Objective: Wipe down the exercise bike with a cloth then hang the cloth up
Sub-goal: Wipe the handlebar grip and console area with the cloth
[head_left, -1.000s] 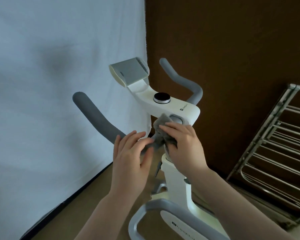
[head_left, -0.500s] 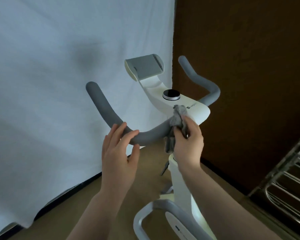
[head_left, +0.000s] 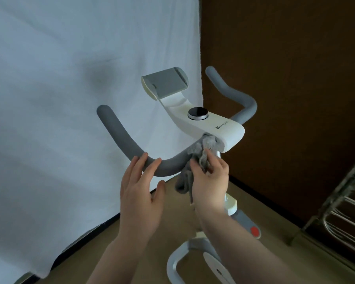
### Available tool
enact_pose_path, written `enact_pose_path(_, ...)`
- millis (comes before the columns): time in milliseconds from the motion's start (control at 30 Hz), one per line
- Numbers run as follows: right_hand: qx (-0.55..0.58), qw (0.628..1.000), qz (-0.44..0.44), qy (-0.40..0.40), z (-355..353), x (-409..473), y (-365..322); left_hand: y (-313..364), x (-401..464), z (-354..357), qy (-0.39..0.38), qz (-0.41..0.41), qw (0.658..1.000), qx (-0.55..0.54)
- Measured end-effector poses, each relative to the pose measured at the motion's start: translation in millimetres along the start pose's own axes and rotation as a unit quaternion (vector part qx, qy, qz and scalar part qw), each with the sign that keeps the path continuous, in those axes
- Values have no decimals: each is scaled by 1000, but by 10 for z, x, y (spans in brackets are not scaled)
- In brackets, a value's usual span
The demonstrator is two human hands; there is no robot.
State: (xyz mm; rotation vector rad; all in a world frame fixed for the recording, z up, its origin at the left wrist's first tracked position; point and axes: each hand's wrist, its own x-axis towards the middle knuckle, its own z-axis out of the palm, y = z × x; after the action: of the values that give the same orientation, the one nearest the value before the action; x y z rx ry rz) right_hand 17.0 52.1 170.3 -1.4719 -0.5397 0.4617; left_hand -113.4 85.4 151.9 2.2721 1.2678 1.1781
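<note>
One cloth (head_left: 203,152), one exercise bike (head_left: 217,126), two hands.
Right hand (head_left: 210,181) is gripping the cloth against the handlebar; left hand (head_left: 140,191) fingers are resting, straight, on it.

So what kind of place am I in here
Probably a room at home set up for recording, not a gym. A single exercise bike stands before a hung white backdrop sheet, beside a brown wall, with a metal drying rack close by.
</note>
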Motion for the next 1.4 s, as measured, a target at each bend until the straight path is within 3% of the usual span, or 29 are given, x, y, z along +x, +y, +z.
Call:
enact_pose_path(100, -168, 980, -86, -67, -4, 81, -137, -1, 45, -16, -6, 10, 1000, 5)
enact_pose_path(233, -398, 853, -307, -141, 0, 1, -251, -49, 89, -29, -13, 13, 1000, -5)
enact_pose_path(367, -367, 888, -232, -151, -28, 62, -247, -151, 136, -48, -19, 41, 999, -11)
enact_pose_path(467, -345, 872, -305, -165, 63, 6, -225, -252, 210, -83, -8, 49, 999, -23)
enact_pose_path(533, -358, 867, -336, -83, 63, 133, -183, -293, 273, -115, -13, 54, 998, -27)
enact_pose_path(600, -319, 896, -310, 8, 114, 148, -133, -325, 329, -155, -19, 57, 998, -35)
enact_pose_path(667, -313, 902, -298, -2, 284, -11, -52, -385, 384, -195, -22, 58, 997, -45)
enact_pose_path(800, -319, 865, -383, -59, 282, 67, 94, -521, 461, -250, -39, 73, 995, -54)
enact_pose_path(900, -262, 913, -312, -14, 274, 140, 62, -549, 479, -266, -55, 82, 993, -59)
enact_pose_path(933, -260, 912, -317, -22, 331, 93, 49, -562, 494, -275, -56, 86, 993, -60)
enact_pose_path(1033, -337, 861, -378, -45, 335, 119, 51, -587, 583, -317, -60, 101, 992, -40)
enact_pose_path(1133, -362, 882, -294, 71, 225, 321, -26, -547, 643, -334, -63, 98, 993, -36)
enact_pose_path(1167, -356, 890, -277, 75, 248, 297, -28, -530, 642, -326, -59, 94, 993, -41)
enact_pose_path(1300, -375, 852, -364, -4, 239, 222, 23, -494, 586, -249, -49, 90, 993, -51)
enact_pose_path(1400, -331, 903, -266, 69, 133, 421, -28, -467, 519, -183, -37, 75, 994, -72)
